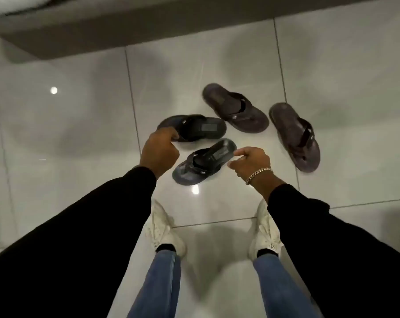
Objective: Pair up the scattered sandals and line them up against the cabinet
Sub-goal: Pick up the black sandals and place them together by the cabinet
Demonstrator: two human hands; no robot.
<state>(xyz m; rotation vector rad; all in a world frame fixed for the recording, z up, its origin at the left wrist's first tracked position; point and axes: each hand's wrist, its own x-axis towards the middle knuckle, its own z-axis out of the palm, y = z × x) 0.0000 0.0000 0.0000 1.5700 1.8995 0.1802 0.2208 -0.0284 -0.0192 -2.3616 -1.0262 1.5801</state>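
Four dark flip-flop sandals are scattered sole-down on the glossy tiled floor (84,106). Two black sandals lie on the left: one (194,127) crosswise, its left end gripped; the other (203,161) angled just below it, its upper end pinched. Two brown sandals lie on the right, one (235,107) diagonal, one (294,136) nearly lengthwise. The cabinet (102,31) base is seen beyond
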